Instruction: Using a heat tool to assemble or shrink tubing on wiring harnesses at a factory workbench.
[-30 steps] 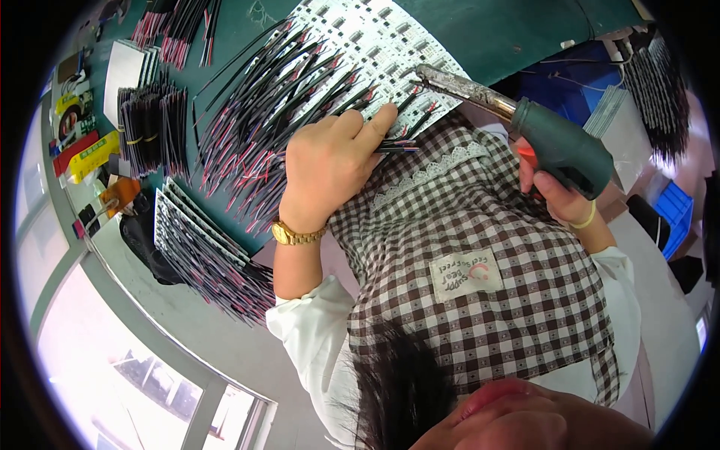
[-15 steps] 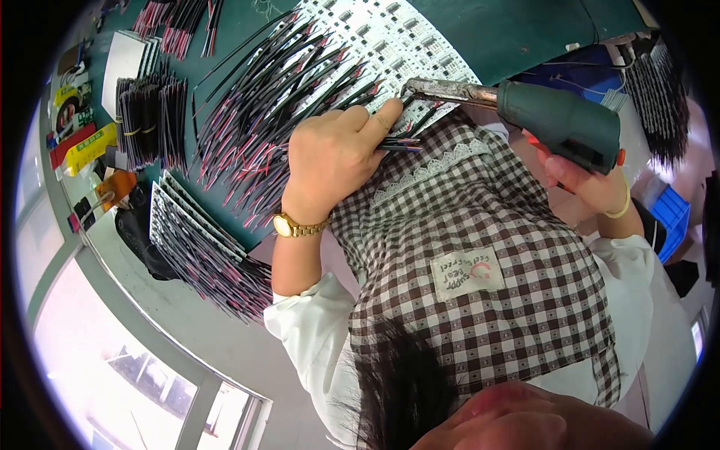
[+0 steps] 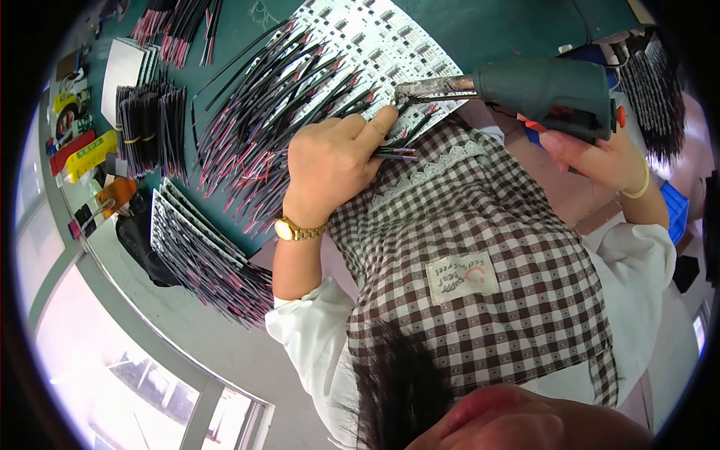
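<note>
A white circuit board panel (image 3: 375,41) lies on the bench, its left part covered by rows of black and red wires (image 3: 262,112). My left hand (image 3: 326,165) is closed on a small bunch of wires (image 3: 397,154), whose ends stick out to the right below the index finger. That finger points at a spot near the board's front edge. My right hand (image 3: 600,157) grips the handle of a dark green soldering gun (image 3: 540,86). Its metal tip reaches left to the board, close to my left fingertip. Whether the tip touches a wire is too small to tell.
Banded bundles of black wires (image 3: 150,120) stand at the left of the green bench (image 3: 480,37), beside white panels (image 3: 124,64). Stacked wired boards (image 3: 210,255) lie at the near left. More wired boards (image 3: 652,90) and a blue bin (image 3: 673,210) are at the right.
The soldering gun has shifted left and slightly up, its tip still by my left fingertip. The board's right part has slid a little left. My left hand stays nearly in place.
</note>
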The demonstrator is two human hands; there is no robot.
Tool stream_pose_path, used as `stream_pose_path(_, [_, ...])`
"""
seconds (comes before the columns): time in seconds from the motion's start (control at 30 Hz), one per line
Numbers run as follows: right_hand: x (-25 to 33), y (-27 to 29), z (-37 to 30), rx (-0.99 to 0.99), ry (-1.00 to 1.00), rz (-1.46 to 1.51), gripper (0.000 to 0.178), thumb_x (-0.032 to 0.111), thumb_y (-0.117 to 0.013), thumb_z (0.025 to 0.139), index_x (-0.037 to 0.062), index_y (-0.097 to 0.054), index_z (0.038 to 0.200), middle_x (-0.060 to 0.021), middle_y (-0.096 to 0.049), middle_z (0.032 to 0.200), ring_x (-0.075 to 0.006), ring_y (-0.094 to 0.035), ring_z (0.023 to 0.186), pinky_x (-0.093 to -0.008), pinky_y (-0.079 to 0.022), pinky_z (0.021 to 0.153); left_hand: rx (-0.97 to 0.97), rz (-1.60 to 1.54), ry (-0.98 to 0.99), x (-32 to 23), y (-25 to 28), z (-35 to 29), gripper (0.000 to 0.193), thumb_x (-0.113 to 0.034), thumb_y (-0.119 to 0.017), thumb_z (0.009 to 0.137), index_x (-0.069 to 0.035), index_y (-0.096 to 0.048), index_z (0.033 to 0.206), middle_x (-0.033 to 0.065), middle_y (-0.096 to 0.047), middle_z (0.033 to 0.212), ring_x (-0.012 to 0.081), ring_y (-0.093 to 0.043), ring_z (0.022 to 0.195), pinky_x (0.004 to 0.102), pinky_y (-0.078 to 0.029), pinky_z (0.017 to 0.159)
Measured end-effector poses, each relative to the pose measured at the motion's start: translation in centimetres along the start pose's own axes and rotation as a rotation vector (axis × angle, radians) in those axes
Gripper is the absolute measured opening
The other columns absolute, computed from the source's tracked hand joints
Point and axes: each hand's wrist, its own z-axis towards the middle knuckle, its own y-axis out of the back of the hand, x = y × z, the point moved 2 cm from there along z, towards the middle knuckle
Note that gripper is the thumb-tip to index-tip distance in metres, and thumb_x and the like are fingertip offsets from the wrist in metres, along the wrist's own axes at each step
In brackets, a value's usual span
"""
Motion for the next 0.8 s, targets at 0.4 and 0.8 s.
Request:
stream_pose_path(0.4, [-3.7,-1.1,-0.3,-0.043,0.273,0.376,0.050,0.030,-0.059,0.086,-0.0066,-0.046,0.117,-0.0058,-0.051,0.068,-0.0103,-0.049,0.053,-0.0221,-0.041,0.051,-0.033,-0.030,-0.002,-0.1,0.1,-0.2,0.045,-0.010,-0.073,0.064,-0.019,-0.068,0.108,0.0007,-0.049,0.058,0.0182,-0.051,0.049,0.0311,-0.040,0.046])
stream_pose_path(0.8, [-4.4,-2.4,0.8,-0.274,0.542,0.611,0.045,0.025,-0.057,0.088,-0.0056,-0.044,0.119,-0.0091,-0.052,0.072,-0.0140,-0.052,0.058,-0.0248,-0.044,0.055,-0.034,-0.051,-0.024,0.4,0.6,0.5,0.038,-0.014,-0.071,0.066,-0.018,-0.064,0.104,0.0011,-0.047,0.060,0.0189,-0.053,0.052,0.0338,-0.041,0.047])
